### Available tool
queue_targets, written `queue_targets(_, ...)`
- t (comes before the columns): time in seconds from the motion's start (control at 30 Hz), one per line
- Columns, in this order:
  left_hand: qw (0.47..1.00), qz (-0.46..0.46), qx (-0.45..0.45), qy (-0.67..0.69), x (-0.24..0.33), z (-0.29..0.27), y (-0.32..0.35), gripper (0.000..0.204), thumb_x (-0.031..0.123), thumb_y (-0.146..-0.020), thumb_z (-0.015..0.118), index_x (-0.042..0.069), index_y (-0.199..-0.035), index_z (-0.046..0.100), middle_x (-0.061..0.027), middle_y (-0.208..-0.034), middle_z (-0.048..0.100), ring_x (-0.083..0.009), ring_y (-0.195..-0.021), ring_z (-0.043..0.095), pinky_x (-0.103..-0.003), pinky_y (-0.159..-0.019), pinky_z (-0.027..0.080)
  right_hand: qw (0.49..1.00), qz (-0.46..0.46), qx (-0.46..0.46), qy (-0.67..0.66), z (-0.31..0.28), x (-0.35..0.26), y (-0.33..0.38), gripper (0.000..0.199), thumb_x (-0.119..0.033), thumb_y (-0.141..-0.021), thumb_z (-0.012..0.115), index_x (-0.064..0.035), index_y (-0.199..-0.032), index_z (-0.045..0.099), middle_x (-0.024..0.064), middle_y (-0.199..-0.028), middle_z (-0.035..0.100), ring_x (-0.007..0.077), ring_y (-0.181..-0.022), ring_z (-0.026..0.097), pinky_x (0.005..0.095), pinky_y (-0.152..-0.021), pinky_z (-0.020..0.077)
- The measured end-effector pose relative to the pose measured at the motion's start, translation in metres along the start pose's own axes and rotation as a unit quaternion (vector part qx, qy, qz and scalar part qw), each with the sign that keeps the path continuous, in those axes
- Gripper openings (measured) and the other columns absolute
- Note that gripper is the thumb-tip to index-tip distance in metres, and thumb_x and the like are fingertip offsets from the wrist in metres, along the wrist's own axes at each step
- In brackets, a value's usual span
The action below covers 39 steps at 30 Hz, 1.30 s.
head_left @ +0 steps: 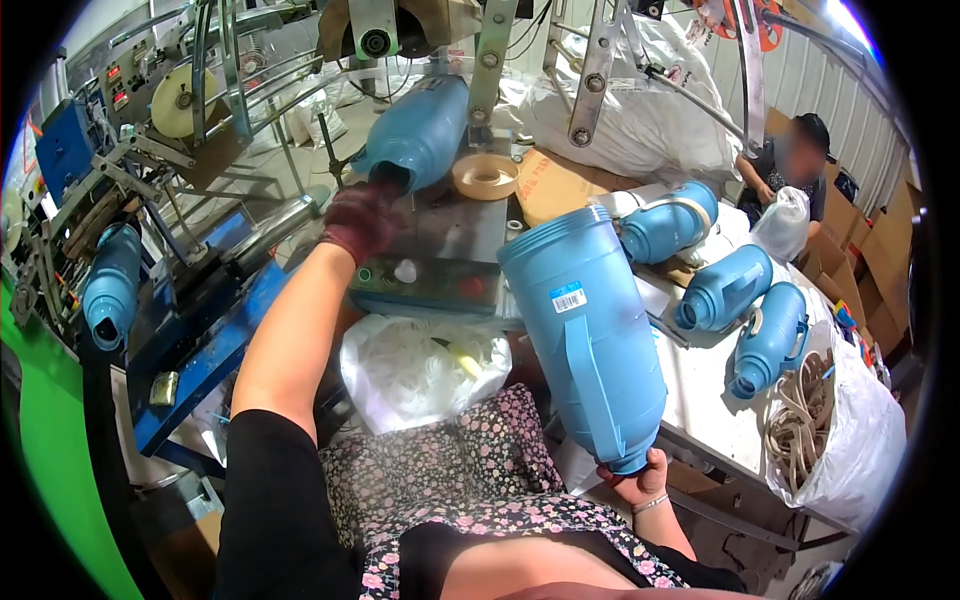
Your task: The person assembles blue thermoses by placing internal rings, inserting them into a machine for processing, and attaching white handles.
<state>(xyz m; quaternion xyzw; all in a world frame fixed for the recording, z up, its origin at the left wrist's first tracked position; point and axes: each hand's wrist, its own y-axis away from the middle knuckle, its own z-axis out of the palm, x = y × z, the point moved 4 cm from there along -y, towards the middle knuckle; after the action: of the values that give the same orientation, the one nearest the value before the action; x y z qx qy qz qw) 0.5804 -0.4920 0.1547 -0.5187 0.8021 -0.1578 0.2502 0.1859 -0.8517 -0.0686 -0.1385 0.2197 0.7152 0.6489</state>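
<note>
Blue plastic flask shell (585, 330), a tapering cylinder with a screw-threaded wide rim, a moulded strap-like side handle and a small white label, was held tilted in front of the person, wide end up and narrow neck down, over the near left edge of the white-topped bench (700, 385). The bare right hand (640, 482) was clamped on that neck from below, its fingers curled against the smooth plastic.

The left hand (360, 222), in a dark red fabric glove, was at the dark open mouth of a second glossy blue shell (420, 130), which lay on its side at the far end of the dark metal worktop (460, 230). Whether its fingers were closed on the rim or reached inside could not be told.

Beside that shell sat a flat tan ring (487, 177), next to a sheet of brown cardboard (565, 188). At the worktop's near edge was a green control box (425, 290), and below it a crinkled clear bag (425, 370) of translucent pieces.

Three blue handled flasks lay on the white-topped bench, one (668, 225) toward its far left corner and two (725, 288) (770, 342) farther right; a white plastic sack (850, 445) of coiled beige straps (795, 425) rested along its near right edge.
</note>
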Motion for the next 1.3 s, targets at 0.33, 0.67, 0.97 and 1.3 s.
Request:
queue_targets(0.33, 0.958, 0.106, 0.259, 0.059, -0.005, -0.111, 0.19, 0.034, 0.027, -0.074, 0.069, 0.011, -0.103, 0.064, -0.0122, -0.105, 0.059, -0.0357, -0.102, 0.056, -0.047, -0.086, 0.044, 0.975, -0.095, 0.061, 0.192, 0.041, -0.052, -0.022, 0.073, -0.031, -0.075, 0.07, -0.0068, -0.136, 0.039, 0.0107, -0.115, 0.059, 0.0251, -0.097, 0.061, 0.0383, -0.079, 0.052)
queue_targets(0.67, 0.988, 0.092, 0.103, -0.075, -0.055, -0.219, 0.351, 0.032, 0.02, -0.068, 0.073, 0.012, -0.099, 0.068, -0.0111, -0.106, 0.056, -0.0311, -0.101, 0.059, -0.044, -0.088, 0.051, 0.99, 0.035, -0.024, 0.132, 0.233, 0.091, -0.201, 0.054, -0.029, -0.088, 0.065, -0.0081, -0.132, 0.042, 0.0098, -0.129, 0.049, 0.0278, -0.115, 0.052, 0.0465, -0.1, 0.0445)
queue_targets(0.97, 0.988, 0.07, 0.056, -0.129, -0.066, -0.237, 0.406, 0.034, 0.026, -0.072, 0.073, 0.012, -0.102, 0.067, -0.0134, -0.114, 0.053, -0.0315, -0.109, 0.052, -0.044, -0.087, 0.049, 0.995, -0.07, 0.06, 0.029, 0.37, 0.083, -0.375, 0.045, -0.039, -0.088, 0.064, -0.0143, -0.122, 0.049, 0.0053, -0.115, 0.058, 0.0228, -0.104, 0.058, 0.0414, -0.078, 0.055)
queue_targets(1.3, 0.996, 0.012, 0.04, -0.077, -0.052, -0.26, 0.396, 0.049, 0.038, -0.073, 0.074, 0.005, -0.107, 0.06, -0.0145, -0.108, 0.055, -0.0346, -0.102, 0.055, -0.047, -0.087, 0.046, 0.997, -0.066, 0.031, 0.027, 0.353, 0.088, -0.404, 0.039, -0.036, -0.092, 0.059, -0.0138, -0.124, 0.05, 0.0052, -0.119, 0.059, 0.0232, -0.105, 0.059, 0.045, -0.079, 0.0539)
